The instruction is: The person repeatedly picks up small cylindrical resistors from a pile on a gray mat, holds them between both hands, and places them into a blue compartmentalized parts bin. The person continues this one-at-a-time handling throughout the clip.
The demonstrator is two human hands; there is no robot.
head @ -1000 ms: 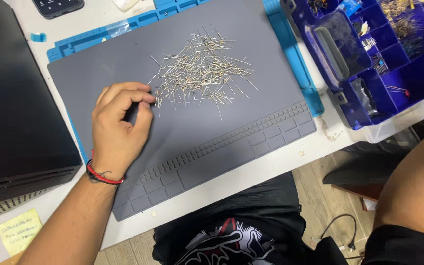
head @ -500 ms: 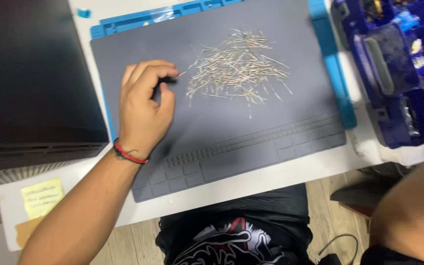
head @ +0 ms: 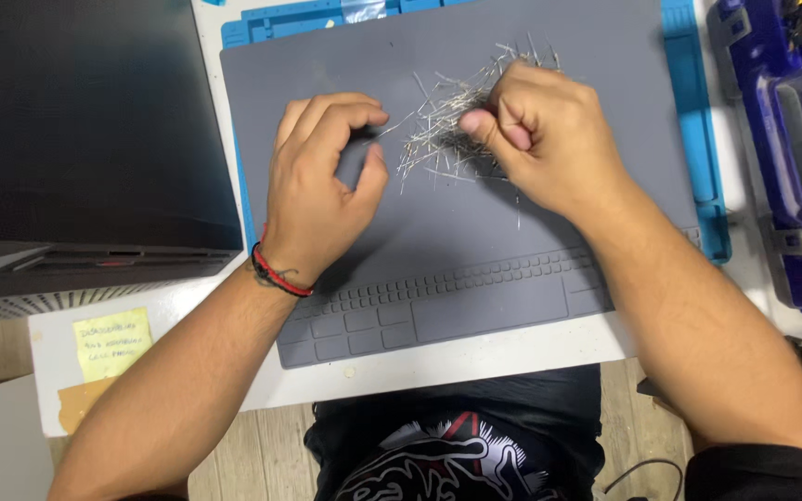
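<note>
Two hands over thin wire-legged resistors (head: 438,139), left hand (head: 322,199) fingers pinched together, right hand (head: 545,134) fisted, matte grey silicone mat (head: 475,241).

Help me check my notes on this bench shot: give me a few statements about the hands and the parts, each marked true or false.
1. Both hands are at the pile of thin wire-leaded parts. True.
2. The pile lies on a blue mat. False: it lies on the grey mat; a blue one only shows at its edges.
3. The left hand wears a red and black wrist cord. True.
4. The right hand rests in the blue compartment box. False: it is over the pile, fingers curled.
5. A yellow sticky note sits on the grey mat. False: it is on the white table, left.
</note>
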